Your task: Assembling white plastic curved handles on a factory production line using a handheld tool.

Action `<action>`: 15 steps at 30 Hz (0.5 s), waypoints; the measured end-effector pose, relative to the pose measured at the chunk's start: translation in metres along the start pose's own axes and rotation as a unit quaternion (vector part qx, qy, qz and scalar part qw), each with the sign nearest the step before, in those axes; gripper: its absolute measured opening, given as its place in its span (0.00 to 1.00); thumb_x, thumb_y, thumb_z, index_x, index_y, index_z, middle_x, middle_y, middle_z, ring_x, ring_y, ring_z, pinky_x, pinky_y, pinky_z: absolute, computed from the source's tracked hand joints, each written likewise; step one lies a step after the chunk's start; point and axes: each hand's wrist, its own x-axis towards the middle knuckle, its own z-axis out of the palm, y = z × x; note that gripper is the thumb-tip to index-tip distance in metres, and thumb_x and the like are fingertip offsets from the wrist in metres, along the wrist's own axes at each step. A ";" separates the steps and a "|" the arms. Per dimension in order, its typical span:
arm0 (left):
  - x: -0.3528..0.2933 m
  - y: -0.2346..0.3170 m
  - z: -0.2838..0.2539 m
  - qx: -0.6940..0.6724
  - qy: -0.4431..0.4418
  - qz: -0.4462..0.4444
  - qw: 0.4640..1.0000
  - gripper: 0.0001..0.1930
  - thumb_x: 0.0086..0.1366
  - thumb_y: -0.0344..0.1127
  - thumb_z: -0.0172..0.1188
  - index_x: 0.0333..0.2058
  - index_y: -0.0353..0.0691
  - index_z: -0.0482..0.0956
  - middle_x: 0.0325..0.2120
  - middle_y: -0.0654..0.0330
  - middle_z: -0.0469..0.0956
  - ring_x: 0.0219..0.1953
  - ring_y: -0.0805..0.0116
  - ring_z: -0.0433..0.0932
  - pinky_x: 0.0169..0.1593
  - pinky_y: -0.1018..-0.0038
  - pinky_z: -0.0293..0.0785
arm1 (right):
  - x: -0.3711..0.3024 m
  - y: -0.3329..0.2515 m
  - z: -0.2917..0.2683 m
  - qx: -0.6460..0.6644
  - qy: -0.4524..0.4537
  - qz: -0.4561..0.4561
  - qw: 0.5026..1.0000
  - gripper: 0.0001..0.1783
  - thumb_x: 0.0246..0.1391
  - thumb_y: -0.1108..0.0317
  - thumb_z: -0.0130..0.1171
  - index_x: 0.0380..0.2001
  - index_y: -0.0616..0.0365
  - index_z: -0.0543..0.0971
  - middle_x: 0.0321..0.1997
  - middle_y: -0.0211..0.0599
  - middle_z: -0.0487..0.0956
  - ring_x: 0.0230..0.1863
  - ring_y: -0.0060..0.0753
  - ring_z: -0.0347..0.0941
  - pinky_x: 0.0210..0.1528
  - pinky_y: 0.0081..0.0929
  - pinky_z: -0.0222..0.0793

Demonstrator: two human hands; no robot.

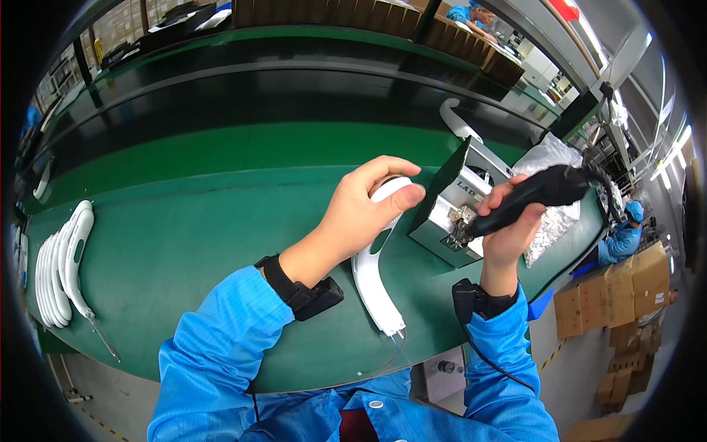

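The left hand (357,211) is grasping the upper end of a white curved handle (377,291), thumb on one side and fingers wrapping over the other. That handle is lying near the middle of the green desk (184,221), its lower end pointing back toward the person, and thin wires (402,341) are trailing out of that end. Over on the other side, the right hand (508,239) is clasping a black power tool (543,193) — fingers curling around the body, nose angling down and leftward. And that nose is sitting right at the front of a silver-and-black box (444,225); whether it is touching the metal parts there, I cannot tell.

Just beyond the box, a crumpled clear plastic bag (552,232) is resting on the right part of the desk, bulging with pale contents. Far left, a row of white handles (46,276) is lying packed side by side, a wire sticking out of the nearest one's lower end. Behind the box, another white curved piece (459,121) is leaning out toward the dark belt (294,96) running across the back. Off to the right, a co-worker in blue (623,241) is showing near stacked cardboard boxes (611,293).
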 end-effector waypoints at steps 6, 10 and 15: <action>-0.003 0.000 -0.009 -0.092 0.018 -0.053 0.994 0.11 0.63 0.36 0.54 0.36 0.32 0.75 0.27 0.56 0.77 0.31 0.68 0.79 0.37 0.74 0.76 | -0.008 -0.002 0.016 -0.017 -0.041 0.080 0.996 0.35 0.55 0.36 0.47 0.42 0.63 0.65 0.21 0.36 0.69 0.20 0.25 0.66 0.23 0.19 0.64; -0.001 -0.001 0.000 -0.107 0.017 -0.012 0.994 0.10 0.63 0.35 0.53 0.34 0.32 0.75 0.26 0.57 0.76 0.28 0.70 0.78 0.35 0.75 0.76 | -0.049 0.001 0.036 0.054 -0.070 0.095 0.992 0.40 0.51 0.32 0.48 0.43 0.65 0.64 0.21 0.37 0.70 0.21 0.26 0.68 0.25 0.23 0.67; -0.004 0.000 -0.003 -0.088 0.001 0.002 0.996 0.11 0.63 0.36 0.54 0.33 0.32 0.75 0.27 0.58 0.76 0.30 0.72 0.77 0.35 0.76 0.75 | -0.086 -0.013 0.078 0.147 -0.122 0.148 0.970 0.43 0.47 0.23 0.38 0.44 0.55 0.62 0.21 0.34 0.69 0.20 0.29 0.67 0.28 0.29 0.68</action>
